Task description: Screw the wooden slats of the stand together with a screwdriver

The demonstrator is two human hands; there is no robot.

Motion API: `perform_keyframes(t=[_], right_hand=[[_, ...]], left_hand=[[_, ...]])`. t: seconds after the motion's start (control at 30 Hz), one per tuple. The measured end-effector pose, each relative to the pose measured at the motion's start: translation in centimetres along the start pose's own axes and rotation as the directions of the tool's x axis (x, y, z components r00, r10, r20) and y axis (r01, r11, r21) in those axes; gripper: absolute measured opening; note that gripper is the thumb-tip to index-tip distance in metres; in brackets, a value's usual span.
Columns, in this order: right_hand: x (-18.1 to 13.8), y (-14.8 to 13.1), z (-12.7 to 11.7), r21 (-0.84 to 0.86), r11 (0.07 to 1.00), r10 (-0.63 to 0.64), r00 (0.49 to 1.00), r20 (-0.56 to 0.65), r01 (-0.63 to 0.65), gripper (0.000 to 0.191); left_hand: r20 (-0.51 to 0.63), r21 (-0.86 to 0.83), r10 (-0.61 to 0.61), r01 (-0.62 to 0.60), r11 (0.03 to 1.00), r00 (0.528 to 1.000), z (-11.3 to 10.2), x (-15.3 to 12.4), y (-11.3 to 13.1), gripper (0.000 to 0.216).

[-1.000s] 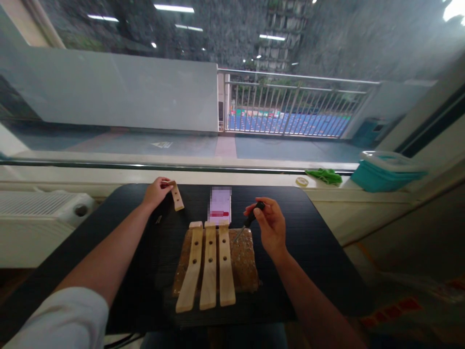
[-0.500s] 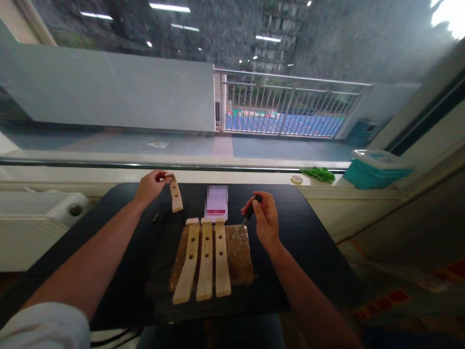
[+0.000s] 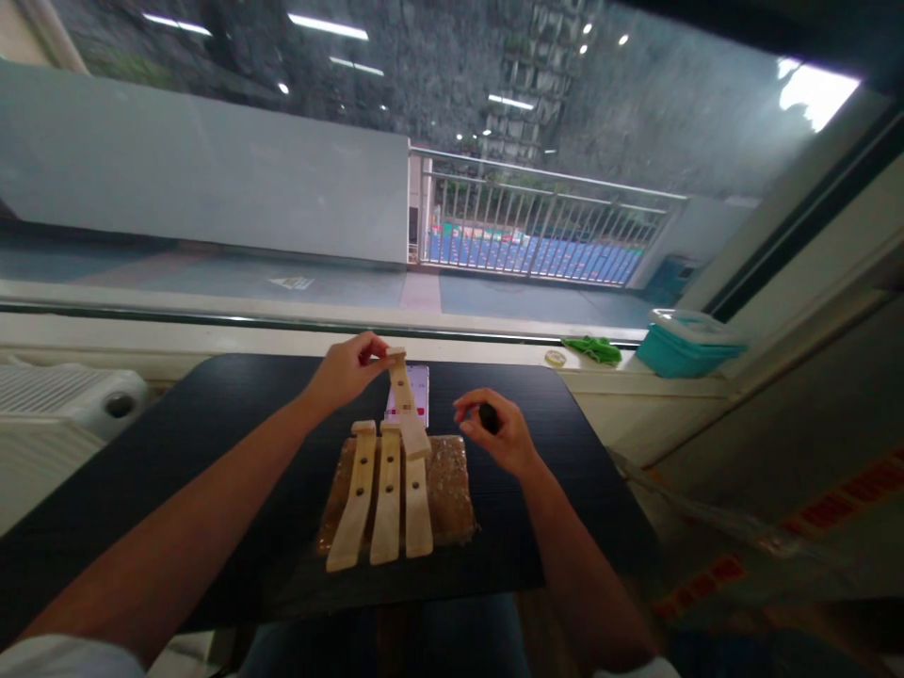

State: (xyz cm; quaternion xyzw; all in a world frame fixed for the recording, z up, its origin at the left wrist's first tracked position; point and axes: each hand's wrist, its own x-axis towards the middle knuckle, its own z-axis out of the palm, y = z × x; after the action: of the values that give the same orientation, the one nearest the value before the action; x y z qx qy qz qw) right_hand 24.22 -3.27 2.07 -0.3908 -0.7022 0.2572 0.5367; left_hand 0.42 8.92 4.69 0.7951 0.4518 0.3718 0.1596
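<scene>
My left hand [image 3: 346,377] pinches the top end of a pale wooden piece with holes [image 3: 410,419], held over the phone [image 3: 422,386]. Its lower end overlaps the third of three similar wooden pieces, left [image 3: 350,523], middle [image 3: 385,527] and right [image 3: 418,518], lying side by side on a brown board wrapped in clear film [image 3: 450,490]. Right of the board, my right hand [image 3: 507,435] is raised with its fingers curled round a screwdriver [image 3: 489,417]. Only the black handle shows now; the shaft cannot be made out.
The black table [image 3: 247,433] meets a window sill [image 3: 282,341]. On the sill are a roll of tape [image 3: 555,359], a green cloth [image 3: 594,349] and a teal box with a clear lid [image 3: 682,348]. A white radiator [image 3: 63,424] stands at the left.
My left hand has brought the wooden piece rightward, from beside the phone to above it and the other pieces. The screwdriver has turned in my right hand, so its shaft no longer shows.
</scene>
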Motion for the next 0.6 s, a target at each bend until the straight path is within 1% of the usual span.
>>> perform_keyframes(t=[0.03, 0.1, 0.2, 0.3, 0.4, 0.5, 0.6], right_hand=[[-0.2, -0.6, -0.2, -0.038, 0.997, -0.067, 0.996, 0.065, 0.07, 0.026], [-0.7, -1.8, -0.5, -0.092, 0.969, -0.215, 0.968, 0.129, 0.228, 0.031], [-1.5, -3.3, -0.7, -0.189, 0.926, -0.284, 0.932, 0.225, 0.327, 0.037], [-2.5, -4.1, -0.6, -0.329, 0.873, -0.275, 0.921, 0.277, 0.36, 0.029], [-3.6, -4.3, -0.5, -0.426, 0.834, -0.243, 0.926, 0.287, 0.351, 0.026], [-4.6, -4.6, -0.6, -0.491, 0.809, -0.204, 0.937, 0.283, 0.324, 0.027], [-5.6, -5.0, -0.7, -0.539, 0.779, -0.169, 0.935, 0.31, 0.32, 0.025]], left_hand=[[0.017, -0.013, 0.015, -0.015, 1.0, 1.0, 0.3, -0.2, 0.6, 0.031], [0.048, -0.036, 0.045, -0.044, 0.998, 0.998, 0.9, -0.4, 1.5, 0.03], [0.088, -0.059, 0.092, -0.087, 0.994, 0.992, 1.7, -0.5, 2.5, 0.025], [0.123, -0.078, 0.126, -0.117, 0.99, 0.984, 2.4, -0.5, 3.1, 0.023], [0.158, -0.107, 0.133, -0.117, 0.987, 0.978, 2.9, -0.6, 3.6, 0.022], [0.233, -0.151, 0.138, -0.104, 0.983, 0.963, 3.2, -0.7, 3.9, 0.02], [0.326, -0.196, 0.158, -0.097, 0.976, 0.932, 3.0, -0.7, 4.2, 0.019]])
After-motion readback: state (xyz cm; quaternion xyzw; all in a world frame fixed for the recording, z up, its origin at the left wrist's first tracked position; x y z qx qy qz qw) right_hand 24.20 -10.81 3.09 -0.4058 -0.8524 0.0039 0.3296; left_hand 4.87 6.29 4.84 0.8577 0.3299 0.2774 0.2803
